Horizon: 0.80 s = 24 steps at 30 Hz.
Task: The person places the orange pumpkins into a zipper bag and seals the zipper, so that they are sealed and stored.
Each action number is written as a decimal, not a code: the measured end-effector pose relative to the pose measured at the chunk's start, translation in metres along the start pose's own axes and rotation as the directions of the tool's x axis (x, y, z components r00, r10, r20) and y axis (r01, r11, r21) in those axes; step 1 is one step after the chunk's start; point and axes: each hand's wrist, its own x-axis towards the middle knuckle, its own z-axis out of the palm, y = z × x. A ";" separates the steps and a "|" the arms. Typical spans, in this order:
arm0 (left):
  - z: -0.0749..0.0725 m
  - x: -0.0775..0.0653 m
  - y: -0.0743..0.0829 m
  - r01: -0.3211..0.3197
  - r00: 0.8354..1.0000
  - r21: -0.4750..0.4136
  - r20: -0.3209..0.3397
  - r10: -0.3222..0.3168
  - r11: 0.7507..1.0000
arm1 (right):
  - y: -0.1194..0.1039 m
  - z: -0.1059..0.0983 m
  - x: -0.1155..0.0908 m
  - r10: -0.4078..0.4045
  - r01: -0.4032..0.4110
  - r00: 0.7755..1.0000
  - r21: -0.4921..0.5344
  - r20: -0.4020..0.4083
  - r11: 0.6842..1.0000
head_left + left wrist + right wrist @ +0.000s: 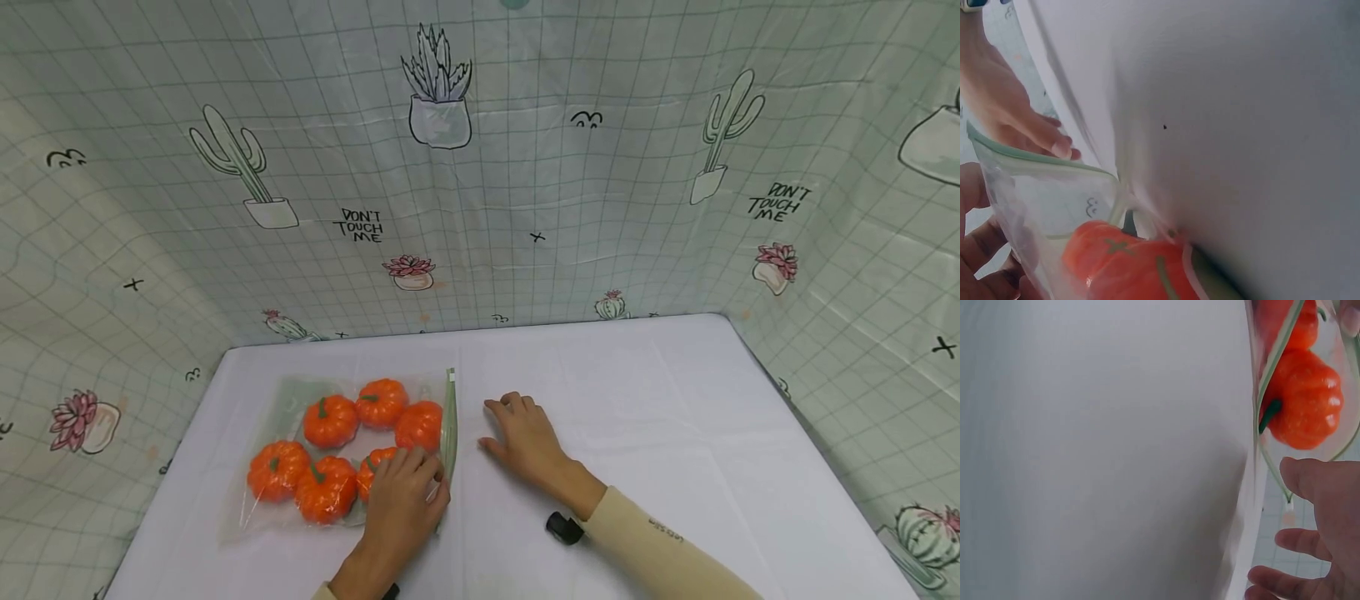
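Note:
A clear zip bag (pixel 448 417) with a pale green closure strip lies on the left half of the table. Inside sit several small orange toy pumpkins (pixel 330 421) with green stems. My left hand (pixel 405 500) grips the film beside the strip, over the nearest pumpkins. The left wrist view shows the bag's mouth (pixel 1041 157) lifted and parted above a pumpkin (pixel 1122 262). To the right of the mouth, my right hand (pixel 528 446) holds nothing, its fingers spread and loosely bent. From the right wrist, the thumb is close to the bag's rim (pixel 1269 372).
A white cloth covers the table (pixel 637 400). Behind it and along both sides hangs a grid-patterned curtain (pixel 495 192) with cactus drawings. A black wrist-worn piece (pixel 564 528) sticks out by the right sleeve.

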 end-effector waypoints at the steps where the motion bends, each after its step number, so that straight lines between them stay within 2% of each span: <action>1: -0.001 0.000 0.000 -0.003 1.000 0.005 0.002 0.003 1.000 | 0.001 -0.001 0.000 0.000 0.000 1.000 -0.003 0.001 1.000; 7: -0.006 0.005 0.001 -0.022 0.999 0.028 0.033 0.021 0.999 | 0.007 -0.002 0.002 0.004 -0.003 1.000 -0.021 0.010 1.000; 12: -0.014 0.016 0.000 -0.041 0.998 0.047 0.047 0.038 0.998 | 0.010 -0.002 0.006 0.005 -0.005 1.000 -0.016 0.015 1.000; 18: -0.027 0.040 -0.010 -0.008 0.994 0.068 0.106 0.001 0.998 | 0.009 -0.005 0.011 0.015 -0.015 0.999 -0.001 0.036 1.000; 24: -0.035 0.069 -0.028 -0.056 0.995 0.079 0.086 0.050 0.995 | 0.007 -0.007 0.017 0.017 -0.017 0.999 -0.017 0.050 1.000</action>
